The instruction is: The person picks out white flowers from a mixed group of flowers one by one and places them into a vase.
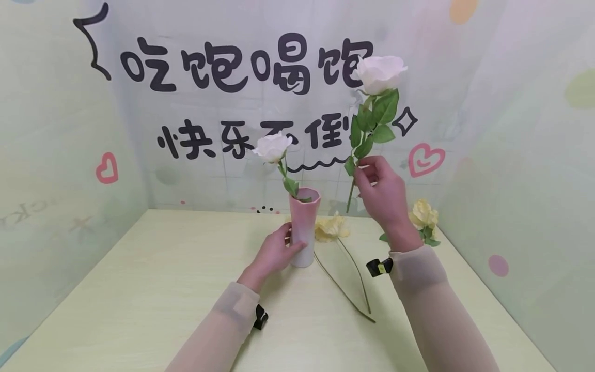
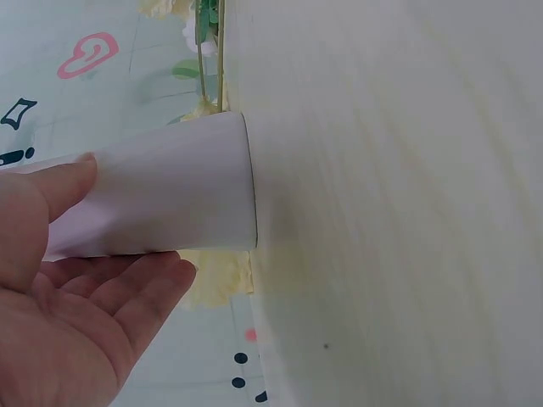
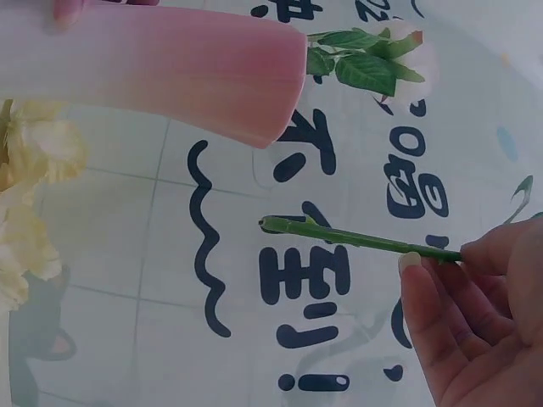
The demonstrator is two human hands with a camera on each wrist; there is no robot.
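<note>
A tall vase (image 1: 304,222), pink at the rim and fading to white below, stands upright on the table. My left hand (image 1: 275,250) holds its lower part, thumb on the near side and fingers around the left, as the left wrist view also shows. One white rose (image 1: 272,149) stands in the vase, leaning left. Up to the right of the vase, my right hand (image 1: 385,190) pinches the green stem of a second white rose (image 1: 381,76), bloom upward. In the right wrist view the cut end of that stem (image 3: 339,236) points toward the vase, apart from its rim.
Yellow flowers (image 1: 331,228) with long bare stems lie on the table (image 1: 153,289) right behind and beside the vase. Another yellow flower (image 1: 424,214) with green leaves lies farther right, partly behind my right forearm. Printed fabric walls (image 1: 511,155) enclose the back and sides.
</note>
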